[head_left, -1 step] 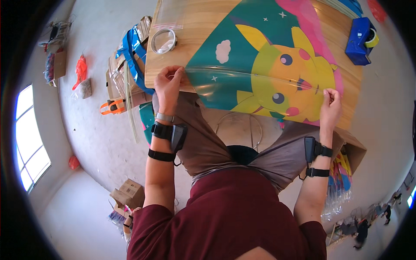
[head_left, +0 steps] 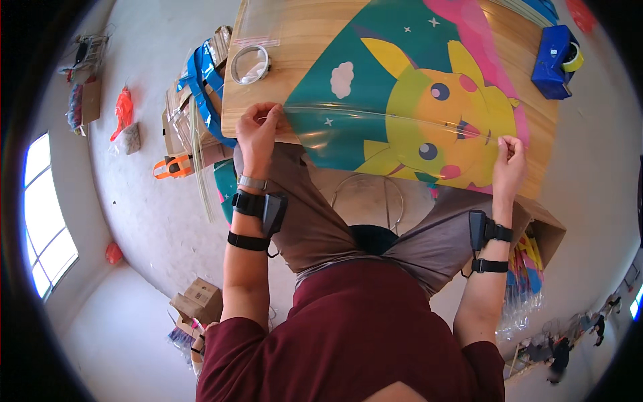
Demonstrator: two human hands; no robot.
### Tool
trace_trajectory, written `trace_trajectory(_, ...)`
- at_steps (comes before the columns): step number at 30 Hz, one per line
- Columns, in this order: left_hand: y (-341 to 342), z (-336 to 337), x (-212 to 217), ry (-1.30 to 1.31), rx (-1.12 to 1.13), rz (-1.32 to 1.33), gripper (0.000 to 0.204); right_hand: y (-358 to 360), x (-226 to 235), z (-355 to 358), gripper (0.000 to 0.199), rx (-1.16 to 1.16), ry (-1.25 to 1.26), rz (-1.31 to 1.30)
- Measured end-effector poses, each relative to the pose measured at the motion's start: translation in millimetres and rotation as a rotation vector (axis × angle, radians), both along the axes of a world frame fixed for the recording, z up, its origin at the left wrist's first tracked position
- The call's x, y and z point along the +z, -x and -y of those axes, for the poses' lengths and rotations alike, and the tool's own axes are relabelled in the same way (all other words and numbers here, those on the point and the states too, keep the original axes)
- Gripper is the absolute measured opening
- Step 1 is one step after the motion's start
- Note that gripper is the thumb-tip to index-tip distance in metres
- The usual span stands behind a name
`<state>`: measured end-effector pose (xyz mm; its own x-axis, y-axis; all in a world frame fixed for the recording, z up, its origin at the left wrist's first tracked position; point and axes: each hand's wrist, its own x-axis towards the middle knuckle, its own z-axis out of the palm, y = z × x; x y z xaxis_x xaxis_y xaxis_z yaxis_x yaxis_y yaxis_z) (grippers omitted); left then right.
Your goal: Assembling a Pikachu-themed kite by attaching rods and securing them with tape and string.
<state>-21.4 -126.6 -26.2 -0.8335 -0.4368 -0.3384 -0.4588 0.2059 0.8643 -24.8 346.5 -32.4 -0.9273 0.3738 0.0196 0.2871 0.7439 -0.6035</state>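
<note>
A clear, shiny strip [head_left: 395, 116] ran taut between your two hands, slanting slightly down to the right across a printed sheet [head_left: 347, 137]. You pinched its left end between the thumb and fingers of your left hand [head_left: 256, 137], just beside the sheet's left edge; your right hand [head_left: 510, 167] had its fingers pressed together at the other end, over the yellow cartoon creature. Whether the strip was a separate piece or the edge of a clear film, you could not tell from this view. The sheet, green with pink along its far side, lay on the wooden desk [head_left: 295, 57], its near edge hanging past the desk toward your lap. To the left of it stood a white ring [head_left: 267, 65] with pale scraps inside, and beyond that lay a clear bag [head_left: 260, 23]. On the right you had a blue tape dispenser [head_left: 550, 63] carrying a yellowish roll. Off the desk's left side were blue wrapping [head_left: 207, 87] and an orange item [head_left: 172, 165]; beside your right forearm stood a cardboard box [head_left: 546, 228].
</note>
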Motion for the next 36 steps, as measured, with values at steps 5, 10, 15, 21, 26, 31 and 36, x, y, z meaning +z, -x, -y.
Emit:
trace_trajectory(5,1,-2,1,0.025,-0.008,-0.025,0.018,0,2,4,0.014,-0.005,0.010,-0.021)
trace_trajectory(10,1,-2,-2,0.042,-0.001,-0.016,0.018,0,5,8,0.013,-0.011,0.007,-0.011)
trace_trajectory(15,2,-2,-2,0.069,-0.010,-0.021,0.017,0,6,10,0.013,0.000,-0.030,-0.018)
trace_trajectory(21,2,-5,0,0.121,-0.008,-0.008,0.019,-2,4,12,0.013,0.015,-0.033,-0.053)
trace_trajectory(26,1,-4,-2,0.104,-0.007,-0.009,0.019,-2,1,12,0.012,0.028,-0.103,-0.075)
trace_trajectory(31,0,-4,-8,0.181,0.005,-0.054,0.016,-3,2,13,0.012,0.012,-0.002,-0.036)
trace_trajectory(36,0,-5,-12,0.267,0.005,-0.110,0.015,-2,0,11,0.012,0.041,-0.046,-0.057)
